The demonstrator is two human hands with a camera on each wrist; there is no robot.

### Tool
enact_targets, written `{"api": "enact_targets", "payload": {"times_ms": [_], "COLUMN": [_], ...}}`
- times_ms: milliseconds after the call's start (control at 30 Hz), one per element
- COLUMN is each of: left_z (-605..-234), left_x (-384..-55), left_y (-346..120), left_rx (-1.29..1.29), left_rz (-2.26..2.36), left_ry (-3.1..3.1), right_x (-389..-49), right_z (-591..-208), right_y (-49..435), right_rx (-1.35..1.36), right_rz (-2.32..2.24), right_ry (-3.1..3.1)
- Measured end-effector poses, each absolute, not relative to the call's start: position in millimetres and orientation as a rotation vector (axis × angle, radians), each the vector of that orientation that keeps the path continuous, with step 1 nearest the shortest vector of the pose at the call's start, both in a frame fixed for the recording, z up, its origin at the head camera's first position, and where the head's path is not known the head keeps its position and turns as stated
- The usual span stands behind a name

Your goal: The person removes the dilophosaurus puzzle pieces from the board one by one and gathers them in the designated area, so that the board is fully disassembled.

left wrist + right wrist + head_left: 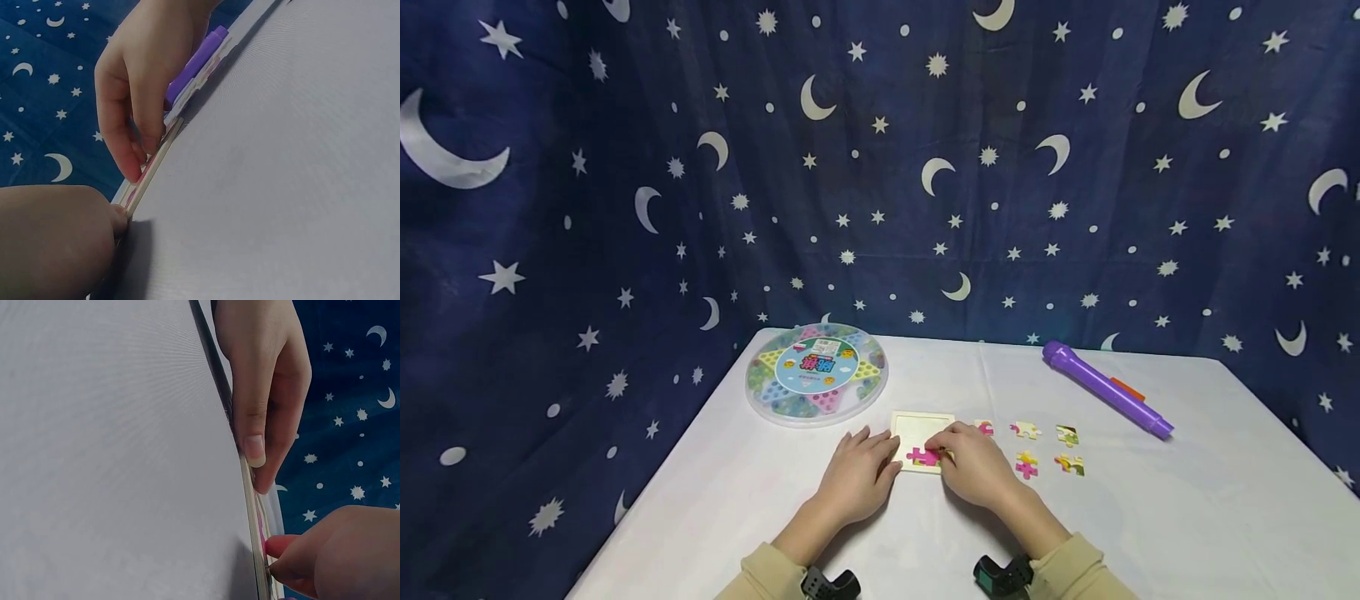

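A small pale jigsaw tray [917, 427] lies flat on the white table. Along its lower edge sits a pink puzzle piece [922, 456], with some green and yellow beside it, partly covered by fingers. My left hand [856, 479] rests at the tray's left side, its fingers and thumb touching the frame. From the right, my right hand [977, 467] reaches over the tray's lower right corner, thumb and fingertips pinching a puzzle piece there, largely hidden by the hand. Both wrist views show the tray edge-on, including the tray's rim [153, 167] below the right fingertips.
Several loose puzzle pieces [1026, 430] lie right of the tray, one partly behind the right hand. A round, clear game box [817, 400] stands at the back left. At the back right lies a purple tube [1105, 387] with an orange item [1127, 388] beside it.
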State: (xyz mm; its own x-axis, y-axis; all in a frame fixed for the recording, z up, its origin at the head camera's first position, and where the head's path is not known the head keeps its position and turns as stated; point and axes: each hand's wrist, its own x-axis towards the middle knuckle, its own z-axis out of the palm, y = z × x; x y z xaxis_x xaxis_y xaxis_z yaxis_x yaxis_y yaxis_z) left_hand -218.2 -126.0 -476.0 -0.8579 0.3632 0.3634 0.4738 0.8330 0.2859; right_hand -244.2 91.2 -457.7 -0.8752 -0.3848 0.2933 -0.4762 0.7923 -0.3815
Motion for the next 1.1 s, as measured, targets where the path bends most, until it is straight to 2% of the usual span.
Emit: {"api": "enact_targets", "payload": {"times_ms": [1100], "left_z": [-477.5], "left_x": [-216.0], "left_y": [-125.2], "left_rx": [-0.641], "left_rz": [-0.562], "left_ry": [-2.717], "right_x": [-236.2], "right_z": [-456.8], "right_y": [85.4], "right_rx": [0.698], "right_rz": [0.611], "right_ry": [-2.800]}}
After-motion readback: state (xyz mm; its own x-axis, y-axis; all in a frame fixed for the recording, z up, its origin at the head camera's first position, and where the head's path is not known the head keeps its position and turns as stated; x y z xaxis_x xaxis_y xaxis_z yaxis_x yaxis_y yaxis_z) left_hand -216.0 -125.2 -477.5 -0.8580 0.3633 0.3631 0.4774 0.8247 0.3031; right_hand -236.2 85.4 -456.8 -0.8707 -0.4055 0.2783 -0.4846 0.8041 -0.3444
